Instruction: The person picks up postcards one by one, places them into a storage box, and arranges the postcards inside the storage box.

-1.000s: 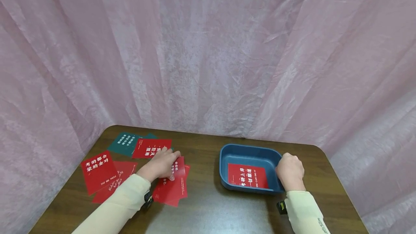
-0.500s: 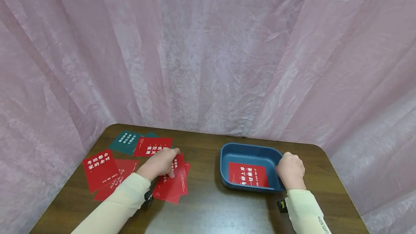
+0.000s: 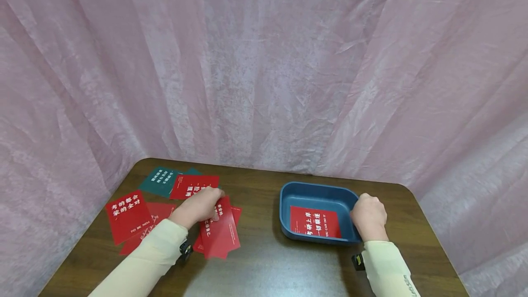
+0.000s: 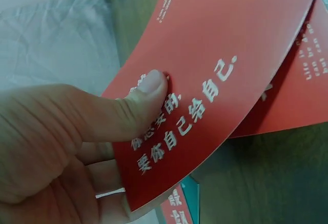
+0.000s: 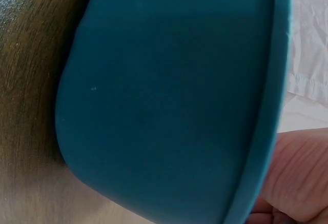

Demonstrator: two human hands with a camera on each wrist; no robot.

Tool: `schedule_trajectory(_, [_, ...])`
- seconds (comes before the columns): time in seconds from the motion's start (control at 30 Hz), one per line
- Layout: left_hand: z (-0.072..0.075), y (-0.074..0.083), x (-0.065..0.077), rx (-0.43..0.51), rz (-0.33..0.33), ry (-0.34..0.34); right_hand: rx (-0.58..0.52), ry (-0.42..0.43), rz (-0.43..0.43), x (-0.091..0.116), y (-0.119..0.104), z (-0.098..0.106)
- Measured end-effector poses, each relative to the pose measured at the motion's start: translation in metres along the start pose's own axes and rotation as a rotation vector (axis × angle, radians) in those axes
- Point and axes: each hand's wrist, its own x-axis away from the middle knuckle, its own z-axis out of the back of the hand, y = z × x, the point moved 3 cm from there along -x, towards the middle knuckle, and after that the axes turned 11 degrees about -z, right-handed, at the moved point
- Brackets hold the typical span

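My left hand (image 3: 200, 206) pinches a red card (image 4: 205, 65) with white lettering, thumb on its printed face and fingers behind it. The card bends and is lifted at the held end, over another red card (image 4: 287, 106) on the table. My right hand (image 3: 368, 217) grips the right-hand rim of a blue rectangular tub (image 3: 284, 210); in the right wrist view the tub's outer wall (image 5: 164, 101) fills most of the picture. Inside the tub lies a red card (image 3: 315, 222) with white lettering.
Left of my left hand, more cards lie overlapping: a red one (image 3: 129, 217) at the far left, another red one (image 3: 187, 186) further back, and a green one (image 3: 161, 181) behind it. A pink curtain (image 3: 264, 68) hangs behind the brown table (image 3: 255, 260).
My left hand has taken hold of the top red card, raised its far end and turned it over the card below. The right hand and the tub stay put.
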Motion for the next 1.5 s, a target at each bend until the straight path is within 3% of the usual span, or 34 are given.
schedule_trajectory(0.2, [0.004,0.002,0.003,0.023,-0.013,0.0,0.003,-0.003,0.003,0.002,0.0,0.0])
schedule_trajectory(0.47, [0.017,0.009,-0.002,0.094,-0.104,0.045,0.009,-0.005,-0.006,0.001,0.001,0.002])
schedule_trajectory(0.7, [0.031,0.015,-0.004,0.184,-0.061,0.086,0.011,-0.003,-0.006,0.001,0.001,0.004])
schedule_trajectory(0.87, [0.037,0.015,-0.006,0.167,-0.051,0.156,0.012,-0.003,-0.006,0.0,0.0,0.003])
schedule_trajectory(1.23, [0.046,0.02,-0.004,0.262,-0.095,0.364,0.019,-0.012,-0.01,0.0,-0.001,0.003])
schedule_trajectory(1.5, [0.057,0.027,-0.002,0.218,-0.115,0.691,0.015,-0.007,-0.005,0.001,-0.002,0.003])
